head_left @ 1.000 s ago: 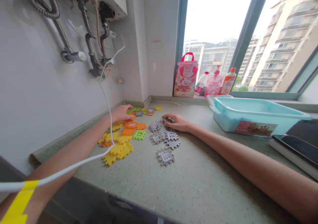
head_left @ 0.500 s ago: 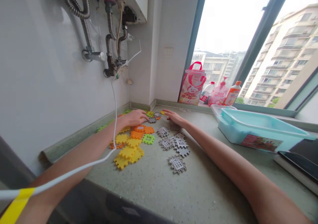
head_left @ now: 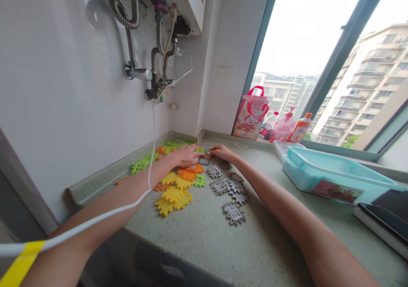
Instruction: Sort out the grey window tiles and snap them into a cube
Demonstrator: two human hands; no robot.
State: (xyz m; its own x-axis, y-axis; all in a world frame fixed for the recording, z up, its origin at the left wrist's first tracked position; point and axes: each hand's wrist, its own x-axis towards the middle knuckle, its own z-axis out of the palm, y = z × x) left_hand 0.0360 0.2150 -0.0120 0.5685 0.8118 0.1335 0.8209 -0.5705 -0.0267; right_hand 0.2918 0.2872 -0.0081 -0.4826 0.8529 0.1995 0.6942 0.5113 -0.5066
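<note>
My left hand (head_left: pixel 188 155) lies palm down with fingers stretched over green and orange interlocking plastic tiles near the back corner. My right hand (head_left: pixel 223 153) is opposite it, fingers bent together at a small cluster of tiles; what they pinch is too small to make out. Between the hands lies a dark grey tile (head_left: pixel 204 161). An orange tile (head_left: pixel 186 174) and a green tile (head_left: pixel 199 180) sit below my left hand. Yellow tiles (head_left: pixel 172 195) overlap in a pile nearer me. Grey window tiles (head_left: pixel 220 187) spread below my right hand, with a single grey tile (head_left: pixel 235 213) closest to me.
A turquoise plastic tub (head_left: pixel 331 168) stands on the right of the counter (head_left: pixel 204 240), beside a dark flat device (head_left: pixel 387 221). A white cable (head_left: pixel 127 210) crosses over my left forearm. Bottles (head_left: pixel 283 126) and a pink bag (head_left: pixel 251 116) line the windowsill. Metal pipes hang on the wall.
My left hand has reached slightly right and its fingers are stretched out more. My right hand's fingers, straight before, are now bent inward at the tiles. The view has shifted slightly left.
</note>
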